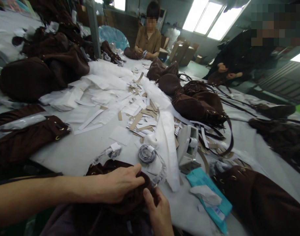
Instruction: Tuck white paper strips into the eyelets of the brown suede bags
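A dark brown drawstring bag (134, 205) rests at the table's near edge, close to my body. My left hand (118, 185) reaches across its mouth, fingers curled down onto the brown material near the right side of the rim; its fingertips are partly hidden. Facing it, my right hand (159, 208) grips the rim's right side, thumb on top and fingers outside. Just beyond the bag lies a coiled, plastic-wrapped strap (147, 154) with a white band. A second wrapped strap (113, 150) lies to its left, also banded in white.
Paper and card strips (142, 119) litter the table's middle. A tape dispenser (188, 144) and blue tissue pack (210, 200) stand to the right. More brown bags (199, 101) lie around, with a pile (39, 72) at left. Two people work across the table.
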A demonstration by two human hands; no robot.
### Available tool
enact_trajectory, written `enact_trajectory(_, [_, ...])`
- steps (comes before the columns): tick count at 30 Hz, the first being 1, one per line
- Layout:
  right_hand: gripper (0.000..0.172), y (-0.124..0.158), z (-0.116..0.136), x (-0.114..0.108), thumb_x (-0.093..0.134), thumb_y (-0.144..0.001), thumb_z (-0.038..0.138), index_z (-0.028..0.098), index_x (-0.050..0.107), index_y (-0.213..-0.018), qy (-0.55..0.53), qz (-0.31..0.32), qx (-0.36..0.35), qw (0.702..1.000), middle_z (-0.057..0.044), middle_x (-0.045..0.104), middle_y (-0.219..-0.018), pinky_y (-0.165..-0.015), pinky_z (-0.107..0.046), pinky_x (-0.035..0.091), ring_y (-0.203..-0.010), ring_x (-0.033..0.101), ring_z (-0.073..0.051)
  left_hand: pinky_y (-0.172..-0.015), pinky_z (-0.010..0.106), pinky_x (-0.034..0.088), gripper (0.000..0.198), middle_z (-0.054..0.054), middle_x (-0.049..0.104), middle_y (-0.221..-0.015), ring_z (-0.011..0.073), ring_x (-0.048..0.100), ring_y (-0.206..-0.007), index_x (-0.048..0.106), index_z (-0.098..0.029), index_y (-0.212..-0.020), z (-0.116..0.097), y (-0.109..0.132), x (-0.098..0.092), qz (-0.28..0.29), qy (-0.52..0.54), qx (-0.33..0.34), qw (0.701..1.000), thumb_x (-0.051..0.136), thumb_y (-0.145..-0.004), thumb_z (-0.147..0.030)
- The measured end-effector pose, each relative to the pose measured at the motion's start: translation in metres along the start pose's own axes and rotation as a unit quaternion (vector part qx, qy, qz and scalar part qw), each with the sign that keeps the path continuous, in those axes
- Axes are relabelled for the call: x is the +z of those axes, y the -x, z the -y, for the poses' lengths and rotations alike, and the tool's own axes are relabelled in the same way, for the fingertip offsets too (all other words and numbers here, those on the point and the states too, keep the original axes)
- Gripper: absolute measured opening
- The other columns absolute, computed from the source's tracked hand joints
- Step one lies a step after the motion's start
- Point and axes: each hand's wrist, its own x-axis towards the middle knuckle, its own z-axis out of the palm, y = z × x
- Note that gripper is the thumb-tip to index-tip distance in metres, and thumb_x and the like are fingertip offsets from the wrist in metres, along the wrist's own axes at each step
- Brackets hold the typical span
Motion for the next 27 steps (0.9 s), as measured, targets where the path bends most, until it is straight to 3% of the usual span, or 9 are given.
enact_trajectory(5, [0.035, -0.006, 0.000, 0.002, 0.059, -0.073, 0.033, 0.012, 0.068, -0.100, -0.131, 0.060, 0.034, 0.989, -0.008, 0.072, -0.092, -0.080, -0.037, 0.052, -0.093, 0.064, -0.028, -0.064, 0.024, 0.048, 0.023, 0.005, 0.056, -0.098, 0.0159, 0.059, -0.076, 0.052, -0.021, -0.101, -0.001, -0.003, -0.003, -0.072, 0.030, 0.011, 0.997, 0.048, -0.083, -0.009])
enact_trajectory(10, [0.037, -0.003, -0.007, 0.002, 0.056, -0.072, 0.024, 0.015, 0.065, -0.107, -0.204, 0.085, 0.031, 0.975, -0.006, 0.070, -0.096, -0.084, -0.037, 0.050, -0.092, 0.063, -0.025, -0.055, 0.026, 0.041, 0.007, 0.003, 0.061, -0.082, 0.0166, 0.056, -0.066, 0.058, -0.021, -0.086, 0.008, -0.018, 0.000, -0.087, -0.106, 0.159, 0.978, 0.053, -0.086, -0.016])
enact_trajectory(13, [0.032, -0.005, -0.005, 0.003, 0.055, -0.075, 0.028, 0.015, 0.065, -0.102, -0.220, 0.087, 0.042, 0.971, -0.006, 0.069, -0.089, -0.078, -0.036, 0.052, -0.086, 0.063, -0.023, -0.051, 0.027, 0.038, 0.015, 0.002, 0.064, -0.080, 0.0158, 0.056, -0.062, 0.059, -0.021, -0.083, 0.014, -0.031, -0.001, -0.094, -0.161, 0.212, 0.959, 0.047, -0.091, -0.017])
enact_trajectory(22, [0.031, -0.010, 0.013, 0.007, 0.055, -0.076, 0.026, 0.017, 0.059, -0.106, 0.006, 0.042, -0.030, 0.999, -0.006, 0.067, -0.099, -0.082, -0.033, 0.050, -0.093, 0.062, -0.022, -0.041, 0.028, 0.031, 0.013, 0.001, 0.064, -0.069, 0.0149, 0.054, -0.054, 0.058, -0.019, -0.071, 0.017, -0.044, -0.003, -0.054, -0.150, 0.249, 0.955, 0.059, -0.084, -0.018])
enact_trajectory(27, [0.027, -0.009, 0.018, 0.004, 0.049, -0.079, 0.028, 0.017, 0.057, -0.103, 0.189, 0.012, -0.044, 0.981, -0.005, 0.065, -0.086, -0.068, -0.030, 0.049, -0.075, 0.061, -0.020, -0.041, 0.027, 0.031, 0.010, 0.001, 0.063, -0.069, 0.0136, 0.051, -0.049, 0.057, -0.020, -0.072, 0.026, -0.042, 0.003, -0.075, -0.156, 0.211, 0.962, 0.059, -0.081, -0.021])
